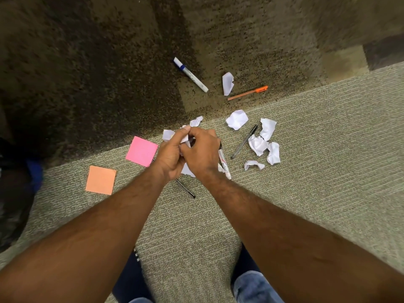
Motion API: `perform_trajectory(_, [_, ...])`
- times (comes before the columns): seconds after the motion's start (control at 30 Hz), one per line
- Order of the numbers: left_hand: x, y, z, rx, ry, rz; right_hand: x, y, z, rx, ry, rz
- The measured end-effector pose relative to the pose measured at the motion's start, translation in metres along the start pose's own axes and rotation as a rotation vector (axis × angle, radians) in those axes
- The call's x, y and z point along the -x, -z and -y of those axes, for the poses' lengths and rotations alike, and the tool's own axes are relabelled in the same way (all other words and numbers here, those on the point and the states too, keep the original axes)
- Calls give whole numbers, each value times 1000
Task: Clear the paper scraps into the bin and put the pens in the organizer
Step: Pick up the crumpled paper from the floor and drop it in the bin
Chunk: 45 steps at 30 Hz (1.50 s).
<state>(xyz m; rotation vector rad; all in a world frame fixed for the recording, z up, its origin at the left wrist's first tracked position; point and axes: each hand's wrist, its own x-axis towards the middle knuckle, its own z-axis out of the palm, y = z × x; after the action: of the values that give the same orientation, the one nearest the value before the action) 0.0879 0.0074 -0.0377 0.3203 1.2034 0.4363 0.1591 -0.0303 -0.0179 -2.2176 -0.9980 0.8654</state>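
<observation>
Step in hand: gathering scraps. Left hand (171,157) and right hand (202,153), fingers curled, bunch white paper scraps (185,139) together over carpet (317,171) centre. Loose scraps (259,145) lie toward carpet's right edge. Orange pen (248,93) and black pen (244,142) untouched. Next, likely: collect the rest, then locate bin, which I cannot make out.

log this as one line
left hand: holds paper scraps | right hand: pinches them | pens: on carpet | bin: unseen

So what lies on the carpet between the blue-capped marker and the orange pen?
One crumpled white paper scrap lies between the blue-capped marker and the orange pen, nearer the pen, as the head view shows.
</observation>
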Motion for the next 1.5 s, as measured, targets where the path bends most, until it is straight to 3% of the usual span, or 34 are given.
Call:
perform_trajectory(0.13, [-12,12,-17,74,-36,-153,-1,7,-8,-317,12,167])
perform_trajectory(0.2, [-19,25,-25,42,-51,-235,-6,10,-19,-306,15,140])
perform_trajectory(0.27, [-23,35,-28,9,-88,-279,-19,13,-33,-119,36,131])
perform_trajectory(0.47, [-31,59,-32,-182,-163,-277,-63,6,-53,557,164,382])
perform_trajectory(0.63, [-33,65,-33,-309,-189,-279,-71,-10,-50,811,296,624])
perform_trajectory(0.77, [-32,64,-30,-334,-198,-285,-49,-17,-67,988,417,658])
perform_trajectory(0.97, [-33,60,-19,-329,-175,-276,-32,-13,-78,748,501,524])
perform_trajectory(1.2, [-33,55,-12,-273,-128,-269,-32,-17,-75,716,553,485])
perform_trajectory(1.27, [-32,53,-13,-249,-123,-254,-35,-16,-72,622,415,471])
perform_trajectory(1.37, [-26,50,-19,-191,-120,-196,-35,-11,-60,210,86,356])
perform_trajectory(1.5, [-5,49,-31,-137,-161,-187,-14,-12,-20,-295,-194,191])
